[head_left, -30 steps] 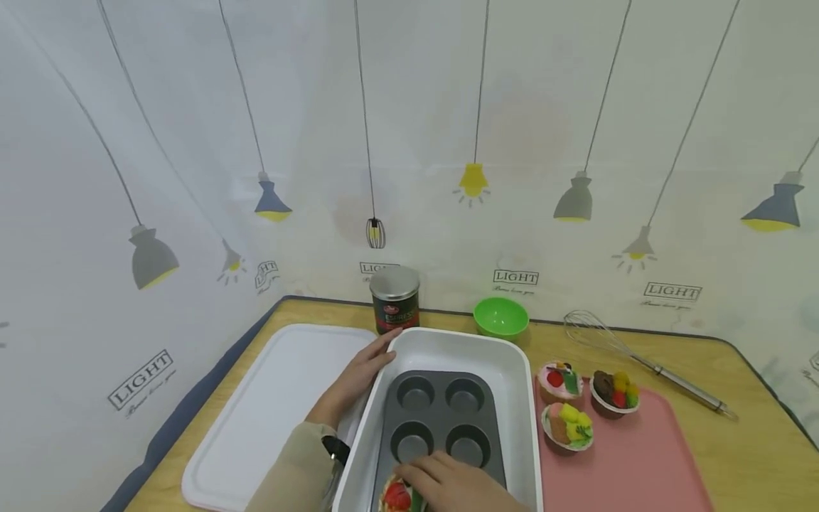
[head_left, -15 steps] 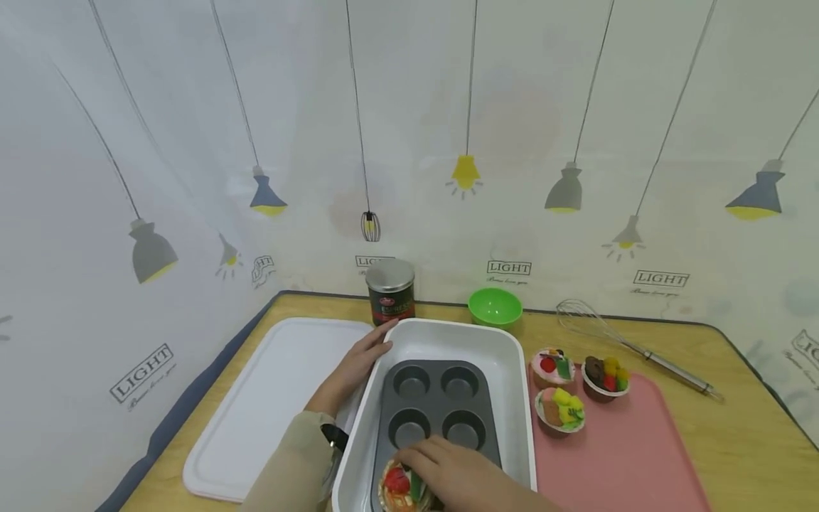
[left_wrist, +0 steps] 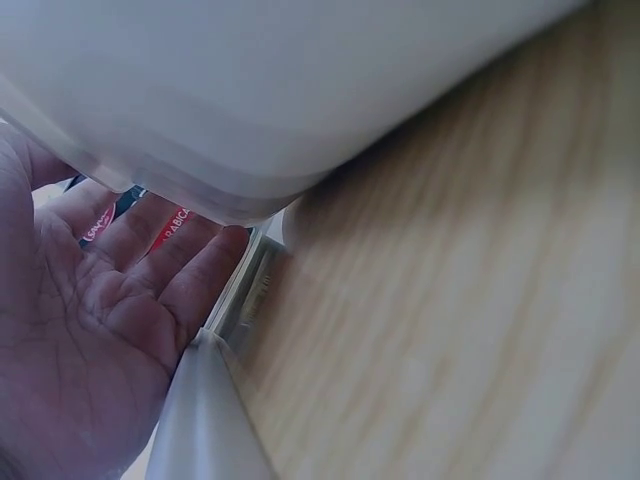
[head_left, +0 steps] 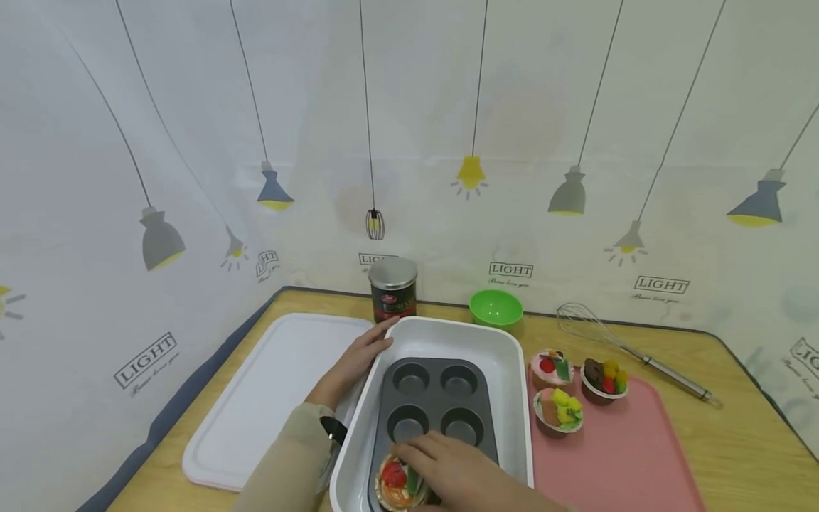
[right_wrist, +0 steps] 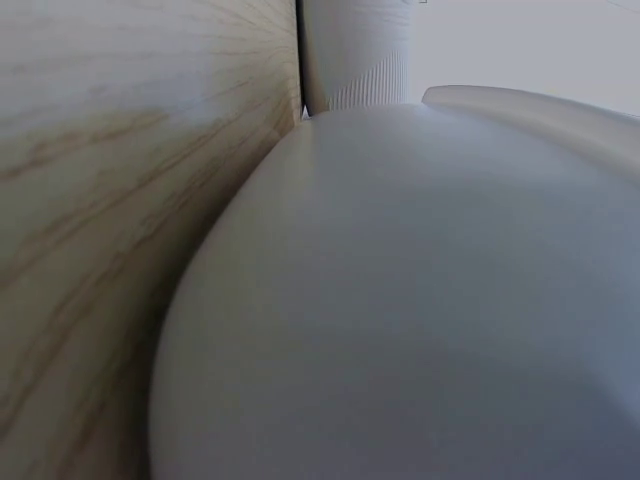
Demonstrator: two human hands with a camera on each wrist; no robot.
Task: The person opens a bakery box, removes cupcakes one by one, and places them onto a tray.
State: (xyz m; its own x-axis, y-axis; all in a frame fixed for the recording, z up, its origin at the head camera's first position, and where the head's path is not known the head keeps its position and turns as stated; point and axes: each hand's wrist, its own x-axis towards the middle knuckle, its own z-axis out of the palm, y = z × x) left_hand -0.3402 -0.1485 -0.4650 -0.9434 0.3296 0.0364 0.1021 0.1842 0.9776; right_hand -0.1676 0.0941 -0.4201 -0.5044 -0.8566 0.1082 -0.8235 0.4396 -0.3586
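Observation:
My right hand [head_left: 454, 469] holds a fruit-topped cupcake [head_left: 398, 485] from its right side, over the near left part of a dark muffin tin [head_left: 435, 395]. Whether the cupcake sits fully in a cup is hidden. The muffin tin lies inside a deep white baking dish [head_left: 473, 348], and its cups farther back hold nothing. My left hand [head_left: 352, 366] rests against the dish's left wall, fingers extended along the outside and thumb at the rim. In the left wrist view, the left palm [left_wrist: 100, 310] shows beside the dish wall [left_wrist: 230, 110]. Only the dish's outside [right_wrist: 400, 290] and table fill the right wrist view.
Several other cupcakes, including a pink one [head_left: 552, 368], stand at the back left of a pink tray [head_left: 621, 455]. A whisk [head_left: 640, 353] lies behind it. Behind the dish stand an espresso tin [head_left: 393, 291] and a green bowl [head_left: 495, 309]. A white tray [head_left: 275, 391] is at left.
The head view has shifted slightly, and more of the cupcake shows. My right hand and the cupcake have come a little nearer relative to the muffin tin. My left hand stays put.

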